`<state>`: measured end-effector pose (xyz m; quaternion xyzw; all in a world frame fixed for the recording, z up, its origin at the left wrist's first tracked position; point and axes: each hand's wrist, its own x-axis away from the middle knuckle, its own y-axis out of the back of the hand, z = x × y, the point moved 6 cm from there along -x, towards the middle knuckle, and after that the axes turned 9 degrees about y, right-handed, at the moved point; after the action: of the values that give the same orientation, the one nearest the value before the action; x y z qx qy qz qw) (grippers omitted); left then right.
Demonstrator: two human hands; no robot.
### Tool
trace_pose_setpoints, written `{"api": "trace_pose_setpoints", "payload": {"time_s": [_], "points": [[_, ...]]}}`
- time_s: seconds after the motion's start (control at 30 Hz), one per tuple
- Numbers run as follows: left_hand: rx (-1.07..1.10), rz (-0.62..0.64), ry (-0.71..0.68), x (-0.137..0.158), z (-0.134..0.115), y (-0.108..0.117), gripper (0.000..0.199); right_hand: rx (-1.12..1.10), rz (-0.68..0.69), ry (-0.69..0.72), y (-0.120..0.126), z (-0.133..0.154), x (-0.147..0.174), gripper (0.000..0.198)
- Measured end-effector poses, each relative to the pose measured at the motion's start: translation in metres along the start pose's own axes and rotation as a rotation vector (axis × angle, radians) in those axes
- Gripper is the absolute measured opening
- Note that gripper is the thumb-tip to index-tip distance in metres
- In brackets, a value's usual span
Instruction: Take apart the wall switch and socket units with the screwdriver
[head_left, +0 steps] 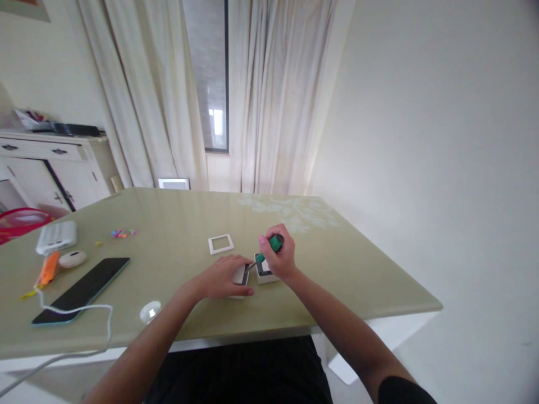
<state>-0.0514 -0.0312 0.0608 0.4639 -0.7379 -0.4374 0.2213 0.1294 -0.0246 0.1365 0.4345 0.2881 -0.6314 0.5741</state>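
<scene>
My right hand (pixel 281 257) is wrapped round the green and black handle of a screwdriver (pixel 260 257). Its metal shaft slants down to the left and reaches the edge of a small white square panel (pixel 239 274) with a dark side. My left hand (pixel 222 276) grips that panel between thumb and fingers, low over the table. Just to its right sits a white square box (pixel 266 277) with a dark rim inside, partly hidden by my right hand. A flat white square frame (pixel 221 244) lies beyond my left hand.
On the table (pixel 181 219) at left are a dark phone (pixel 84 289), a white cable (pixel 110 320), an orange item (pixel 49 268), a white rounded object (pixel 72 258), a white case (pixel 56 236), and small colourful pieces (pixel 121 233). A clear round object (pixel 150 311) lies near the front edge.
</scene>
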Motion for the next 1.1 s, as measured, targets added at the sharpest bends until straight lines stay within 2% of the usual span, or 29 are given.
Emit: {"api": "trace_pose_setpoints", "payload": {"time_s": [0.2,0.3,0.4,0.57,0.67,0.73,0.93,1.0,1.1], "points": [[-0.114,-0.050,-0.035,-0.004,-0.003,-0.005,0.063,-0.016,0.127,-0.077,-0.001,0.006,-0.004,0.028],[-0.149,-0.062,-0.056,-0.006,-0.006,-0.007,0.058,-0.090,0.360,-0.125,0.002,0.013,-0.022,0.034],[-0.167,-0.058,-0.086,-0.004,-0.011,-0.009,0.054,-0.157,0.710,-0.178,0.009,0.023,-0.040,0.038],[-0.188,-0.049,-0.130,0.009,-0.023,-0.014,0.040,0.144,1.215,0.062,0.024,0.051,-0.050,0.013],[-0.209,-0.050,-0.138,0.013,-0.029,-0.016,0.030,0.370,1.518,0.278,0.019,0.070,-0.038,0.018],[-0.223,-0.048,-0.141,0.013,-0.033,-0.016,0.027,0.527,1.657,0.414,0.012,0.080,-0.033,0.020],[-0.254,-0.040,-0.163,0.011,-0.038,-0.015,0.027,0.745,1.886,0.607,-0.006,0.082,-0.043,0.024],[-0.260,-0.045,-0.165,0.011,-0.039,-0.016,0.026,0.768,1.901,0.666,-0.005,0.077,-0.044,0.027],[-0.258,-0.058,-0.168,0.010,-0.039,-0.017,0.024,0.771,1.843,0.723,0.001,0.073,-0.039,0.029]]}}
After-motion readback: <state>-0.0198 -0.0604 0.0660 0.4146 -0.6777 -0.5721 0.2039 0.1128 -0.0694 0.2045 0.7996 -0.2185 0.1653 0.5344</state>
